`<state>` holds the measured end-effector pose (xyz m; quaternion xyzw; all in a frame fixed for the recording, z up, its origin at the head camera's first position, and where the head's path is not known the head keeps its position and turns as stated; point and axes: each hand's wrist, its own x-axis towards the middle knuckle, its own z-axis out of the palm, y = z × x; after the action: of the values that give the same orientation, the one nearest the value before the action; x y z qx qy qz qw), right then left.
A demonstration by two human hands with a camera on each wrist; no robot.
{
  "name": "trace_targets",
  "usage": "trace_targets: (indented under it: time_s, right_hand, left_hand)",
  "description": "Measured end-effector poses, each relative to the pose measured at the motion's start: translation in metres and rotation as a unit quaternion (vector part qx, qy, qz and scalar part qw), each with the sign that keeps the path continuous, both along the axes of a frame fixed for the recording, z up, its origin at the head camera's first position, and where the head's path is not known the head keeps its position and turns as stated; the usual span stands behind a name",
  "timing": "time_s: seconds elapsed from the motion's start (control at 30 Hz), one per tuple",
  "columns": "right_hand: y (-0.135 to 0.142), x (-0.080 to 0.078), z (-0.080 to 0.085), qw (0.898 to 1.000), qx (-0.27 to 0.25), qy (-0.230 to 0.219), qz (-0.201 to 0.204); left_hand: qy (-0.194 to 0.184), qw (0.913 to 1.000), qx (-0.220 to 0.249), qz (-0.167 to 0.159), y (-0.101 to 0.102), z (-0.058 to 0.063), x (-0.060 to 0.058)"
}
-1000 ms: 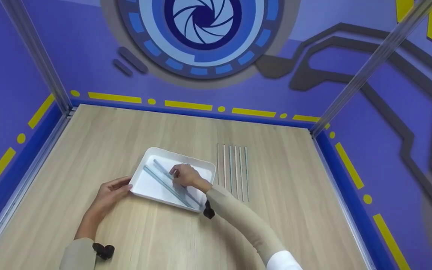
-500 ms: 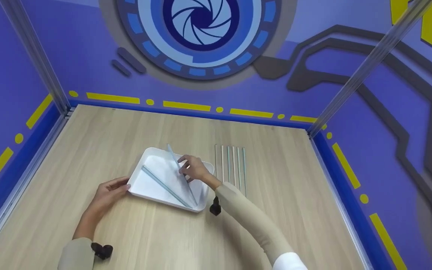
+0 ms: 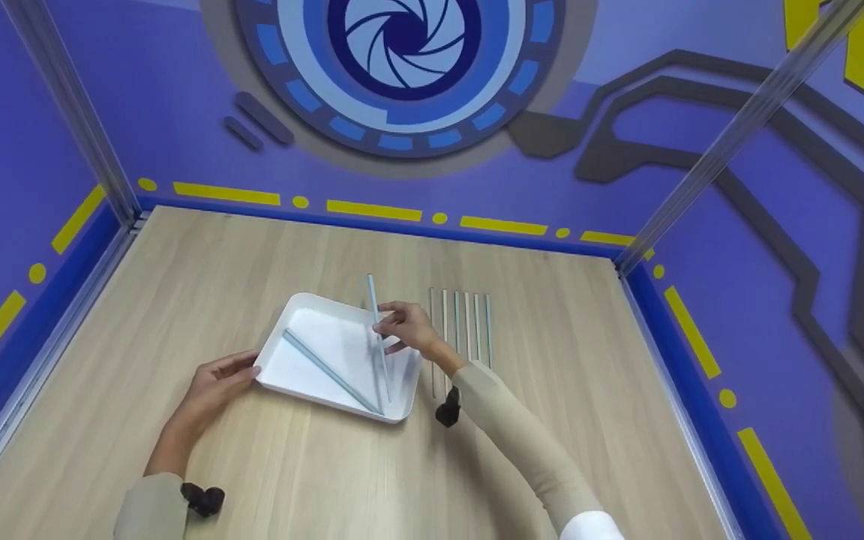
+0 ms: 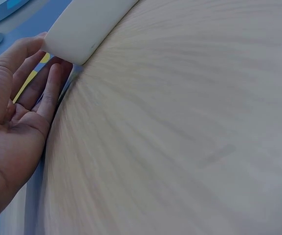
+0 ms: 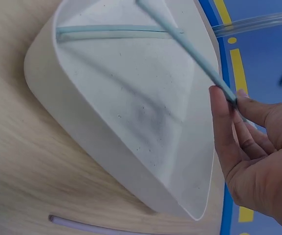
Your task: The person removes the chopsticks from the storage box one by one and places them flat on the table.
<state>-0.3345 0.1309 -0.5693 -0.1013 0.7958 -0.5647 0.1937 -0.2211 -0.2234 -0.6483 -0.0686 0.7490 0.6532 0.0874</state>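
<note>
My right hand pinches a pale blue straw between thumb and fingertips, tilted over the right part of a white tray. In the right wrist view, the held straw slants across the tray, its shadow falling on the tray floor. Two straws, one light blue and one paler, lie side by side inside. At the tray's left end, my left hand holds the corner, thumb at the rim. The left wrist view shows the thumb against the tray wall with the other fingers bent beside it.
A row of several thin straws, spaced apart and nearly parallel, lies on the wooden table right of the tray; my right forearm covers their near ends. Blue patterned walls and metal posts bound the table.
My right hand has lifted a straw off the tray floor and moved it right and away, turning it steeper. The left hand stays at the tray's corner.
</note>
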Motion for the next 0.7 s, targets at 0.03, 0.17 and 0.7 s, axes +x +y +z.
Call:
trace_targets:
  time_s: [0.03, 0.17, 0.7]
  right_hand:
    - [0.001, 0.0, 0.0, 1.0, -0.005, -0.003, -0.004]
    - [0.007, 0.0, 0.001, 0.999, -0.03, -0.019, -0.019]
    - [0.032, 0.001, 0.001, 0.997, -0.043, -0.041, -0.049]
  left_hand:
    - [0.001, 1.0, -0.001, 0.0, 0.0, 0.0, 0.0]
    - [0.001, 0.9999, 0.011, -0.001, -0.001, 0.0, 0.0]
    - [-0.002, 1.0, 0.005, 0.006, 0.0, -0.001, -0.001]
